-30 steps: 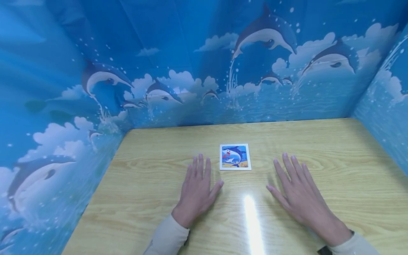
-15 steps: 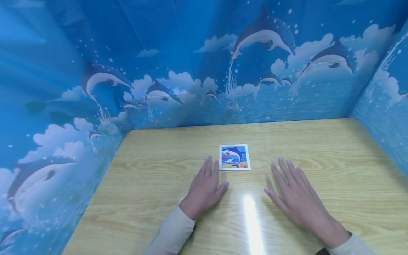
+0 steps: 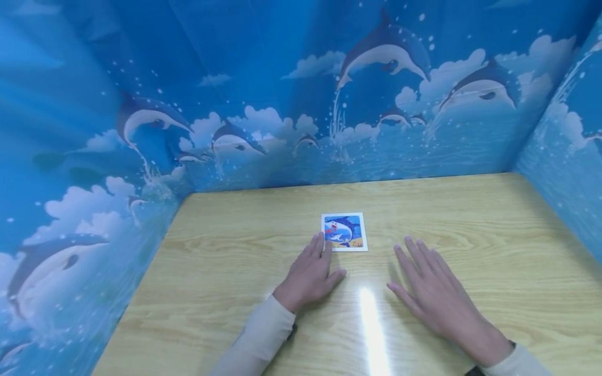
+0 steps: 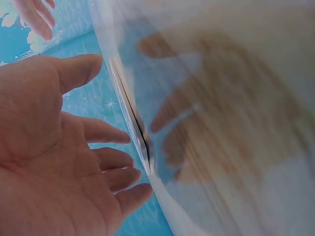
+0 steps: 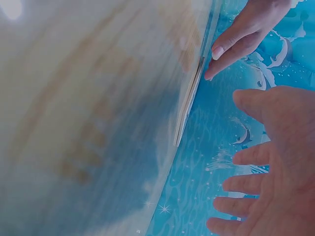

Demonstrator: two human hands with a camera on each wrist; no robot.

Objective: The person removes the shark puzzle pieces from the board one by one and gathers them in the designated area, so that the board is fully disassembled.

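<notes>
A square picture board [image 3: 348,230] with a white border lies flat on the wooden table [image 3: 226,292]; its picture shows a dark blue-and-white sea animal with a smaller one below. My left hand [image 3: 308,277] reaches to its lower left corner, and the extended fingertips overlap that corner in the head view. Seen edge-on in the left wrist view, the thin board [image 4: 129,110] lies beyond the fingertips of the left hand [image 4: 64,142]. To the right of the board, my right hand [image 3: 437,297] is apart from it, palm down with fingers spread, holding nothing.
Blue sheeting [image 3: 263,94] printed with dolphins and clouds rises behind the table. More of it stands along the left and right sides. A bright strip of reflected light [image 3: 372,329] crosses the glossy tabletop between the forearms.
My left hand has moved rightward, from beside the board to its lower left corner. The right hand has shifted slightly left and down in the view. The board stays in place.
</notes>
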